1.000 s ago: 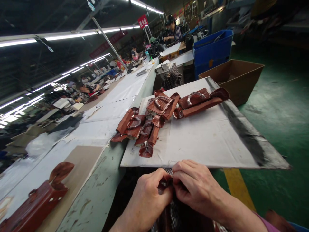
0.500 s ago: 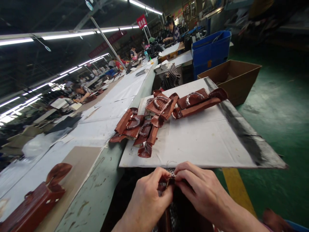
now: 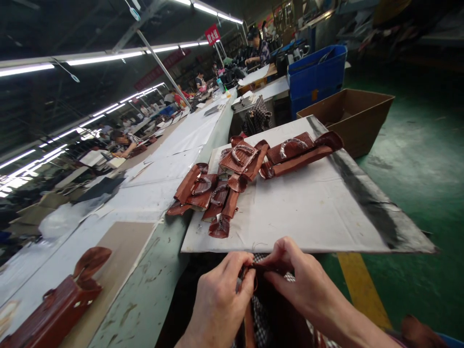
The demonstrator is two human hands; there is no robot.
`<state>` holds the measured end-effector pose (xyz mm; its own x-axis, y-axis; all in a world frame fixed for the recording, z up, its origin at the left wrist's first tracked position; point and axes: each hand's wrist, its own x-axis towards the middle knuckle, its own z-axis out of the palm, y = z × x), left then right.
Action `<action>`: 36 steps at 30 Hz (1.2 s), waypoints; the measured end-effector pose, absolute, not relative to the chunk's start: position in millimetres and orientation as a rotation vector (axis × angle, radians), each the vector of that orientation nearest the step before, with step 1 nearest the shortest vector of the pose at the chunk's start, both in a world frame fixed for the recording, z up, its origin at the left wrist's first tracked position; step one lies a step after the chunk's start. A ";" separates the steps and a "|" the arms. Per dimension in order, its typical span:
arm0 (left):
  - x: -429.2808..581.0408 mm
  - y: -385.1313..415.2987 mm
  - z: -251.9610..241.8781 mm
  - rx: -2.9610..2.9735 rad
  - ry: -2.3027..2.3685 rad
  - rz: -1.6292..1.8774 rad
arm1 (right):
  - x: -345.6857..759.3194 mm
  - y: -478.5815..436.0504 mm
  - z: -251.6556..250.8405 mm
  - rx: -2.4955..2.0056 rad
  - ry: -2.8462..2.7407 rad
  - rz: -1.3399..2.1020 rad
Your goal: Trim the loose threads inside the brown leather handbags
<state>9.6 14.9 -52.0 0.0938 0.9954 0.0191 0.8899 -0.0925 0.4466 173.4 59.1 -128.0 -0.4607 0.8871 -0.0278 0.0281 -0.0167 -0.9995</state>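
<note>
Close to my body, just below the near edge of the white board, my left hand pinches a small dark brown leather strap. My right hand has thumb and fingers closed on the strap's other end. A thin brown loop hangs by the left fingertips. Brown leather and black-and-white checked cloth lie in my lap under both hands, partly hidden by them. Several brown handbags with plastic-wrapped handles lie in a cluster on the board.
A pale green-edged bench runs along the left, with a brown leather case on it. An open cardboard box and a blue bin stand beyond the board. People sit at work farther back.
My right hand has shifted slightly right and opened a gap from my left hand, so the strap between them shows. The left hand stays pinched in nearly the same place.
</note>
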 end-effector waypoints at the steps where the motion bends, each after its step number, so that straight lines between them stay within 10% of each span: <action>1: 9.0 15.0 -52.1 2.124 1.854 0.452 | 173.2 58.1 -127.5 -0.987 -1.588 1.532; 21: 5.3 8.9 -64.0 2.935 1.695 0.546 | 171.6 49.3 -122.5 -1.095 -1.799 1.263; 36: 20.7 17.6 -47.1 2.877 1.846 -0.175 | 167.8 44.3 -121.7 -1.104 -1.791 1.246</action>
<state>20.7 17.6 -47.1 0.4245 0.9031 0.0652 0.8746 -0.3903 -0.2875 167.8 44.3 -121.7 -0.4070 0.9112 0.0634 0.2572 0.1809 -0.9493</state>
